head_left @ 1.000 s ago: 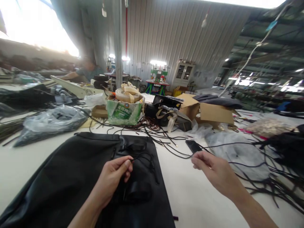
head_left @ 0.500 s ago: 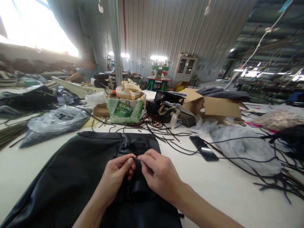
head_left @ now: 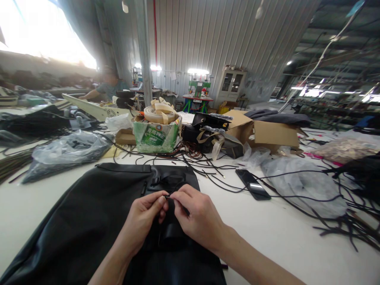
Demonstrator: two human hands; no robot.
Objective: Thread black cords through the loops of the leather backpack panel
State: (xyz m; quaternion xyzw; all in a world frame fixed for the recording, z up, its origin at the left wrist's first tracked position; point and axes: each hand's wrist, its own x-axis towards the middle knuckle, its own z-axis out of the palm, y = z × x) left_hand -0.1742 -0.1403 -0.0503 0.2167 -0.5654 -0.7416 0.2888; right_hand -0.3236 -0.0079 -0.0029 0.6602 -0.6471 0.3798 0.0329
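Observation:
A black leather bag (head_left: 89, 221) lies flat on the white table (head_left: 267, 233) in front of me. My left hand (head_left: 145, 219) and my right hand (head_left: 197, 219) meet over the bag's middle. Both pinch the end of a thin black cord (head_left: 168, 196) between thumb and forefinger, fingertips almost touching. A dark buckle or strap piece (head_left: 168, 180) sits on the bag just beyond my fingers.
A black phone (head_left: 253, 184) lies to the right among several loose black cords (head_left: 326, 213). Behind stand a green box with tape rolls (head_left: 156, 134), cardboard boxes (head_left: 267, 132), plastic bags (head_left: 68, 150) and dark pouches (head_left: 208, 136). A person sits far back left.
A second ago my right hand was out to the right near the phone. It came left to join the left hand on the cord; since half a second ago both barely moved.

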